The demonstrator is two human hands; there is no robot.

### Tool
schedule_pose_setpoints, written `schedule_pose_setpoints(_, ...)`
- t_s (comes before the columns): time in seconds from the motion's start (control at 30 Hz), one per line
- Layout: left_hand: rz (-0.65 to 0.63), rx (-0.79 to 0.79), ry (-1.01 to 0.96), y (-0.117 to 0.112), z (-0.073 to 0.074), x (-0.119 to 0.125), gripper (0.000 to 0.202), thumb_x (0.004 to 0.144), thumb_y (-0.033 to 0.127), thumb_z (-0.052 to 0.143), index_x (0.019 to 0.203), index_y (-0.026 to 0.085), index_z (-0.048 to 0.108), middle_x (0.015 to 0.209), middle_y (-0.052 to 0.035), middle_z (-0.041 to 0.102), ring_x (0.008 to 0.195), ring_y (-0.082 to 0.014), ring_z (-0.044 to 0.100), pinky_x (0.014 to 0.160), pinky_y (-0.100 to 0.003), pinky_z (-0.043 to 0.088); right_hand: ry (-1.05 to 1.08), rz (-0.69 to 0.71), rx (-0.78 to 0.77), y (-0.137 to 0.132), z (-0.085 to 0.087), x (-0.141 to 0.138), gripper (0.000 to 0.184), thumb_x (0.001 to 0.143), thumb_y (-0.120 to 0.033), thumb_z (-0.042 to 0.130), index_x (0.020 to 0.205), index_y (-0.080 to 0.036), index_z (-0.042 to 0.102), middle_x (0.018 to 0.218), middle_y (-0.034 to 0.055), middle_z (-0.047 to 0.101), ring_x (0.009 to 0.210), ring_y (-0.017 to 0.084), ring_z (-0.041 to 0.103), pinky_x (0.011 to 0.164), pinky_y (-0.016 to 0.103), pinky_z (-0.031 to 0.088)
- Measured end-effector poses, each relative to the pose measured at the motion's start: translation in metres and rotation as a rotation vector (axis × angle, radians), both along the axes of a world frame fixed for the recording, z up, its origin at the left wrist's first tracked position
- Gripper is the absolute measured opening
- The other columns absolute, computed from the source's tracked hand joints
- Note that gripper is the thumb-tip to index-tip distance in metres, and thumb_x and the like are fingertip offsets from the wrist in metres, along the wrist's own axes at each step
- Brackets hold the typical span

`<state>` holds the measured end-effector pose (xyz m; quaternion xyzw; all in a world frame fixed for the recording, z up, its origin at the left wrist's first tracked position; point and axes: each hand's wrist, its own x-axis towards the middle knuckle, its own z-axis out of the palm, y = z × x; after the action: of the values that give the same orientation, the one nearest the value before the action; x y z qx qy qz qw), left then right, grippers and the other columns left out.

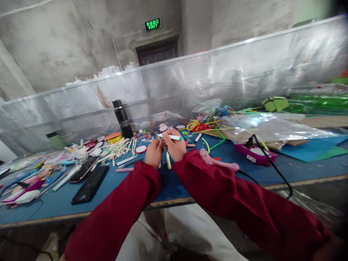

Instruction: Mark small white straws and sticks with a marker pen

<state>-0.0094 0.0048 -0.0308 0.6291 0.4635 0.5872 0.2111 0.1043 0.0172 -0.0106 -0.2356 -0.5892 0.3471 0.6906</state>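
Observation:
Both hands are raised together over the blue table [190,174], in dark red sleeves. My right hand [175,145] grips a white marker with a teal cap [172,137], held level and pointing left. My left hand [153,151] is closed next to it, fingers touching a small piece near the marker's tip; the piece is too small to make out. A pale stick [169,161] lies on the table just below the hands.
A pink glue gun [219,162] lies to the right, and a purple device [255,152] with a black cable. Two dark phones [88,179] sit at left. A black flask [123,118], scattered sticks, red-white discs, coloured tubes and plastic bags crowd the back, before a perforated metal screen [190,79].

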Motion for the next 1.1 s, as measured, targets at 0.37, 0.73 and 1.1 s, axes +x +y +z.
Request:
schedule_pose_setpoints(0.37, 0.008, 0.0, 0.067, -0.003, 0.003, 0.0009, 0.03, 0.096, 0.042, 0.055, 0.082, 0.018, 0.064, 0.07, -0.0016, 0.061, 0.069, -0.0158, 0.054, 0.067, -0.027, 0.044, 0.032, 0.043, -0.01, 0.0014, -0.0004, -0.0002, 0.033, 0.084, -0.053, 0.067, 0.075, -0.024, 0.055, 0.064, -0.0041, 0.055, 0.058, 0.013, 0.051, 0.055, 0.026, 0.041)
schedule_pose_setpoints(0.73, -0.003, -0.013, 0.02, -0.0041, 0.0034, 0.0019, 0.032, 0.096, 0.045, 0.056, 0.081, 0.017, 0.062, 0.068, -0.0002, 0.057, 0.063, -0.0135, 0.047, 0.059, -0.025, 0.037, 0.056, 0.038, -0.058, 0.0001, 0.0, -0.0008, 0.032, 0.083, -0.054, 0.067, 0.078, -0.024, 0.057, 0.065, -0.0039, 0.057, 0.057, 0.013, 0.053, 0.053, 0.026, 0.045)
schedule_pose_setpoints(1.1, -0.034, -0.002, -0.036, -0.004, 0.0037, 0.0034, 0.029, 0.095, 0.043, 0.056, 0.083, 0.017, 0.063, 0.071, -0.0004, 0.058, 0.065, -0.0134, 0.048, 0.059, -0.025, 0.038, 0.082, 0.053, -0.073, -0.0002, 0.0007, -0.0012, 0.032, 0.082, -0.053, 0.068, 0.077, -0.024, 0.056, 0.066, -0.0035, 0.057, 0.059, 0.013, 0.055, 0.053, 0.026, 0.045)
